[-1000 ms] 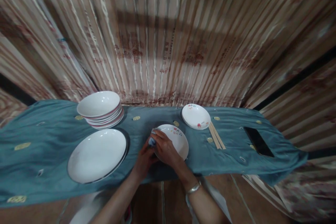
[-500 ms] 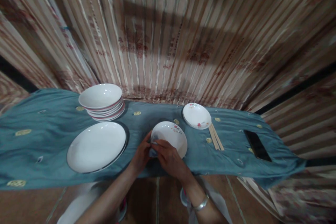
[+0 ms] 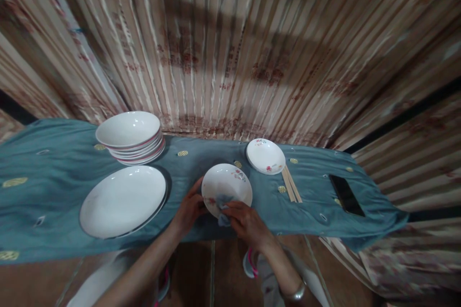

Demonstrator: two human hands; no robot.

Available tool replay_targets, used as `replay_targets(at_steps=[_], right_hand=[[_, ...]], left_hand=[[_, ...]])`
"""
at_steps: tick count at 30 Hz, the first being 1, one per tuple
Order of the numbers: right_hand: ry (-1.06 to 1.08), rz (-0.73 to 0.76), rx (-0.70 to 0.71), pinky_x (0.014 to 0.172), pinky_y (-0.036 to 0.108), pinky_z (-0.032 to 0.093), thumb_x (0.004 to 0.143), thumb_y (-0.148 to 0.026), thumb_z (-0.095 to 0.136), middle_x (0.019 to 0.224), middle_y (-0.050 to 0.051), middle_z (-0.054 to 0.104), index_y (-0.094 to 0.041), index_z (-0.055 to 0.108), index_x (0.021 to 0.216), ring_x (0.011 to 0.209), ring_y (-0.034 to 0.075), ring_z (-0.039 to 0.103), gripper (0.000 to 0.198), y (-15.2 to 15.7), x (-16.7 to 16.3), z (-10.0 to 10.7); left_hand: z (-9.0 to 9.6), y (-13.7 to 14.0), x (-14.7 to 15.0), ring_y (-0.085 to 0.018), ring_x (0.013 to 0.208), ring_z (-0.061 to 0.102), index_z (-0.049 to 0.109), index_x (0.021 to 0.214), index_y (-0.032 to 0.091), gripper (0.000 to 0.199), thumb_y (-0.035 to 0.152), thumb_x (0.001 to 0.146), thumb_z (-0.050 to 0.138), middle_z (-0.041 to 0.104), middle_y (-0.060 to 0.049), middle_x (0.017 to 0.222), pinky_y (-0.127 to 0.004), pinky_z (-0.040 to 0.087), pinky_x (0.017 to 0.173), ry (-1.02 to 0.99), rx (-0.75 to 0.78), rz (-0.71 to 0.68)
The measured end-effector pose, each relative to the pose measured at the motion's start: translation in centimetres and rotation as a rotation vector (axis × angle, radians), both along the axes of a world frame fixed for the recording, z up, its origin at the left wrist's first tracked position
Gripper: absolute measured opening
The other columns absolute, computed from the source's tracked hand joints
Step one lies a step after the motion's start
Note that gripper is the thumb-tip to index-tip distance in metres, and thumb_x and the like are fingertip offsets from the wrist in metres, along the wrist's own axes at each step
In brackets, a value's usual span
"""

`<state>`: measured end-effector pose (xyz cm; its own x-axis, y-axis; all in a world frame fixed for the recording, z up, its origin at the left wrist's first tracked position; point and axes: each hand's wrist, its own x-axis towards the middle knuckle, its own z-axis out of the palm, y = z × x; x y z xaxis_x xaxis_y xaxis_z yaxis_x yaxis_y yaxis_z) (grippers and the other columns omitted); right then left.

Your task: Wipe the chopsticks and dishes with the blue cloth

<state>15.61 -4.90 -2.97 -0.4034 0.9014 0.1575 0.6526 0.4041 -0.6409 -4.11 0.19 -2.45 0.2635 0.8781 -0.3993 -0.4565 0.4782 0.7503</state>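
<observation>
A small white plate with a flower print (image 3: 226, 180) is in front of me, over the front part of the cloth-covered table. My left hand (image 3: 192, 206) grips its left rim, the thumb near the edge and the other fingers partly hidden behind it. My right hand (image 3: 247, 220) is closed on a bluish-grey cloth (image 3: 224, 208) and presses it against the plate's lower rim. Part of the cloth hangs over the near edge.
At the left stand stacked white bowls (image 3: 129, 129) behind a large oval plate (image 3: 124, 201). To the right lie small flowered plates (image 3: 265, 156), wooden chopsticks (image 3: 291, 184) and a black phone (image 3: 346, 195). A pleated curtain (image 3: 216, 57) hangs behind the teal tablecloth (image 3: 302, 220).
My right hand has moved right along the plate's near rim with the cloth, away from my left hand. The whole view has shifted slightly, so the things appear further left.
</observation>
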Motion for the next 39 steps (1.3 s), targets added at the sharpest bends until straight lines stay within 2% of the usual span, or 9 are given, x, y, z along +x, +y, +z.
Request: replay_targets(at_steps=[8, 13, 22, 26, 33, 39], right_hand=[[-0.091, -0.074, 0.103, 0.1, 0.042, 0.048, 0.079, 0.0, 0.048, 0.105, 0.008, 0.071, -0.018, 0.07, 0.1, 0.11, 0.022, 0.062, 0.036, 0.3, 1.8, -1.0], [-0.168, -0.193, 0.153, 0.102, 0.045, 0.047, 0.078, 0.0, 0.051, 0.106, 0.011, 0.071, -0.015, 0.07, 0.102, 0.114, 0.024, 0.06, 0.034, 0.7, 2.2, -2.0], [-0.237, -0.342, 0.262, 0.096, 0.037, 0.051, 0.086, -0.003, 0.045, 0.096, 0.009, 0.068, -0.018, 0.066, 0.096, 0.102, 0.021, 0.062, 0.028, 2.4, 1.1, -2.8], [-0.231, -0.377, 0.292, 0.097, 0.039, 0.049, 0.088, -0.003, 0.041, 0.101, 0.012, 0.067, -0.016, 0.063, 0.104, 0.105, 0.021, 0.06, 0.03, 3.7, 0.7, -3.7], [-0.164, -0.384, 0.218, 0.104, 0.047, 0.044, 0.091, -0.009, 0.038, 0.115, 0.018, 0.063, -0.013, 0.062, 0.113, 0.117, 0.026, 0.056, 0.032, 5.9, -0.4, -4.2], [-0.107, -0.319, 0.221, 0.106, 0.047, 0.043, 0.088, -0.007, 0.041, 0.123, 0.016, 0.062, -0.014, 0.061, 0.12, 0.123, 0.026, 0.053, 0.038, 6.9, -2.0, -4.4]], left_hand=[[0.0, 0.3, 0.1, -0.019, 0.064, 0.064, 0.032, 0.148, 0.017, 0.094, 0.016, 0.06, 0.069, 0.069, -0.001, 0.071, -0.038, 0.056, 0.067, 0.019, -0.026, 0.006], [0.1, 0.1, 0.1, -0.02, 0.066, 0.065, 0.033, 0.147, 0.015, 0.096, 0.018, 0.06, 0.072, 0.07, -0.003, 0.074, -0.037, 0.056, 0.067, 0.024, -0.021, 0.02], [0.1, -0.1, 0.1, -0.021, 0.073, 0.066, 0.038, 0.146, 0.018, 0.093, 0.019, 0.061, 0.075, 0.071, -0.005, 0.083, -0.039, 0.057, 0.07, 0.002, -0.011, 0.023], [-0.1, -0.2, 0.0, -0.02, 0.072, 0.065, 0.04, 0.145, 0.02, 0.09, 0.019, 0.062, 0.075, 0.07, -0.003, 0.078, -0.037, 0.056, 0.07, 0.0, -0.004, 0.026], [0.1, -0.3, 0.2, -0.02, 0.073, 0.065, 0.04, 0.145, 0.019, 0.089, 0.019, 0.063, 0.074, 0.071, -0.004, 0.082, -0.038, 0.057, 0.071, 0.003, 0.004, 0.032], [-0.2, -0.2, 0.1, -0.02, 0.074, 0.065, 0.037, 0.145, 0.018, 0.089, 0.022, 0.064, 0.074, 0.071, -0.004, 0.083, -0.04, 0.057, 0.071, 0.011, 0.008, 0.024]])
